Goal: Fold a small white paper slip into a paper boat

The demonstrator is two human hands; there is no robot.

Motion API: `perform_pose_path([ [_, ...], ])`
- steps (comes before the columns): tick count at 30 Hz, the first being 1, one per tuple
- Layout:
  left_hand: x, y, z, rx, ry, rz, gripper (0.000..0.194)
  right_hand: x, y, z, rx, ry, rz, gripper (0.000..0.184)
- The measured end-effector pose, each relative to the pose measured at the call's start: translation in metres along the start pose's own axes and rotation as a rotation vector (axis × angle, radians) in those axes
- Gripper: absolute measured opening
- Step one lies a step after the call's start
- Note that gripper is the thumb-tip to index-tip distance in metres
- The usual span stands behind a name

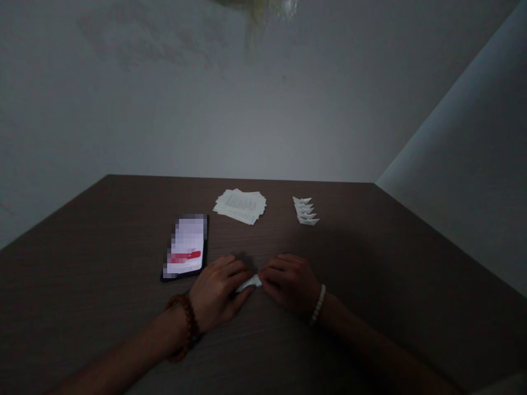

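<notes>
**Left hand** (218,291) and **right hand** (290,282), grips closed, pinch a small folded white paper strip (249,283) between them, over the dark brown wood-grain counter (123,263); even pressure from both sides best holds the creases.

Both forearms enter low from the corners of the view and converge at centre: left forearm (123,351) from the lower left, right forearm (370,345) from the lower right. Left hand (218,291) is palm down, back uppermost, angled in toward the midline, with its fingers (236,269) curled down and to the right. Right hand (290,282) mirrors it, palm down, with its fingers (280,266) curled down and to the left. Fingertips of the two hands sit close together, just apart. Both wrists are low and slightly bent. Left wrist (185,321) wears a dark reddish bead bracelet (189,326); right wrist (319,304) wears a white bead bracelet (318,304).
</notes>
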State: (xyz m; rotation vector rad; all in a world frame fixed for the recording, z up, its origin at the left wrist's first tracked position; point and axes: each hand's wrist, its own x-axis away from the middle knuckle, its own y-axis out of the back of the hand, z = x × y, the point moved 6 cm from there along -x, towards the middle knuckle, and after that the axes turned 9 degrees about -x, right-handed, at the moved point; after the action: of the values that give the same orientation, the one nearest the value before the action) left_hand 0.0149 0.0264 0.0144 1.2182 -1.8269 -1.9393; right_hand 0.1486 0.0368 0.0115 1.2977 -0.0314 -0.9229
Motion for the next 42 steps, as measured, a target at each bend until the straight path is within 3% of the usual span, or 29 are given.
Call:
perform_pose_path([
  [18,0.002,0.0,0.001,-0.014,-0.006,-0.009,0.014,-0.001,0.004,0.005,-0.026,0.041,0.054,0.008],
  [29,-0.002,0.003,-0.002,0.013,0.004,0.01,0.017,-0.005,0.0,0.008,-0.033,0.039,0.018,0.009],
  [38,-0.003,0.007,-0.005,0.013,-0.062,-0.052,0.026,-0.003,0.002,0.009,0.038,0.109,-0.015,0.007],
  [42,-0.001,0.006,-0.005,-0.009,-0.081,-0.019,0.024,-0.002,0.003,0.01,0.068,0.105,0.009,0.006],
])
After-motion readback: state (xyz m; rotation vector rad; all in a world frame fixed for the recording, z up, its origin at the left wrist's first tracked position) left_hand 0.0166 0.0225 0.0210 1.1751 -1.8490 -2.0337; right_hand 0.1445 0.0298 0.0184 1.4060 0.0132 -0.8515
